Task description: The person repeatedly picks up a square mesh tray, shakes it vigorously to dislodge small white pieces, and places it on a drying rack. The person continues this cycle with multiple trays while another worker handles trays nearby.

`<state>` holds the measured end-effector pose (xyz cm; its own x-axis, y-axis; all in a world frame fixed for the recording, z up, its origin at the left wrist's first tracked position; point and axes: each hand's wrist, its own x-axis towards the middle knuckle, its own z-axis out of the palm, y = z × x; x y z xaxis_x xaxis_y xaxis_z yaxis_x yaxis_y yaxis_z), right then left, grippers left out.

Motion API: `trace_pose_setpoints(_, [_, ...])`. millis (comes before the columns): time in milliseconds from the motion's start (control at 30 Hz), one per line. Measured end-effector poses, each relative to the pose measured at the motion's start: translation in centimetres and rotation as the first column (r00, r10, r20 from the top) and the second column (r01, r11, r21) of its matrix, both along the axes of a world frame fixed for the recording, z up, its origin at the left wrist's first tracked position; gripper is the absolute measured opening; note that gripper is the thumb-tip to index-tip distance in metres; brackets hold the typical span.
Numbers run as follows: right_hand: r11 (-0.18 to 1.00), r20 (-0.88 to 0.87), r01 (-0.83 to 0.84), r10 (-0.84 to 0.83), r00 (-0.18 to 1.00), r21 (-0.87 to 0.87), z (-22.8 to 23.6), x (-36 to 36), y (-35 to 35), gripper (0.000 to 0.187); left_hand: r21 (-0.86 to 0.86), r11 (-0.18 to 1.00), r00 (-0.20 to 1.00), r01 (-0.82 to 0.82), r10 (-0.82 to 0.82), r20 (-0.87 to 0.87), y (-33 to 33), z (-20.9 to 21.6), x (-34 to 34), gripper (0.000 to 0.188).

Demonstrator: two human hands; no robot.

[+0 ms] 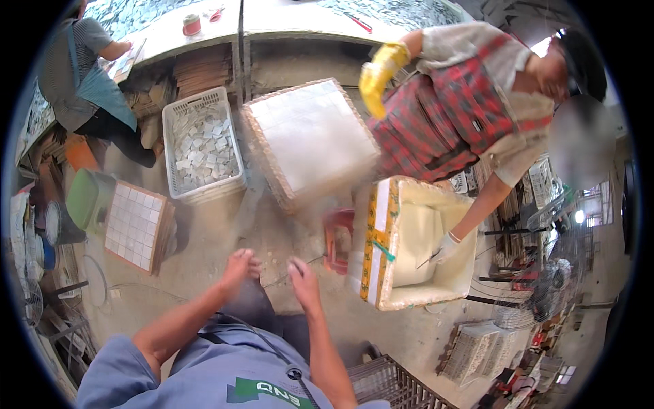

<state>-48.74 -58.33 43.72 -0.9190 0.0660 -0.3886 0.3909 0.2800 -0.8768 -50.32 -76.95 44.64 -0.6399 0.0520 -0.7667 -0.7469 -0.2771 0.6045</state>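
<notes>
My left hand is held over the floor in front of me, its fingers curled in. Whether anything is in them cannot be made out. Close by on the right, my right hand has its fingers bent together, with a small dark bit at their tips that is too small to name. Neither hand touches a box or a stack. Beyond them stands a square stack topped with white tiles. A red plastic stool is nearest to my right hand.
At right a co-worker in a checked apron reaches a white-gloved hand with a thin tool into a foam box. A white crate holds loose tile pieces. Left stand a tiled stack and green bin. Another person works far left.
</notes>
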Motion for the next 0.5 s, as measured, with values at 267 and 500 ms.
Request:
trace_pose_setpoints(267, [0.910, -0.240, 0.020, 0.088, 0.967, 0.414, 6.4, -18.6, -3.4, 0.051, 0.068, 0.971, 0.964, -0.229, 0.236, -0.122, -1.5, 1.7, -8.4, 0.039])
trace_pose_setpoints(500, [0.734, -0.253, 0.144, 0.039, 0.967, 0.664, 3.4, -28.5, 4.7, 0.060, -0.103, 0.984, 0.987, -0.146, 0.137, -0.088, 2.7, 2.2, -13.3, 0.062])
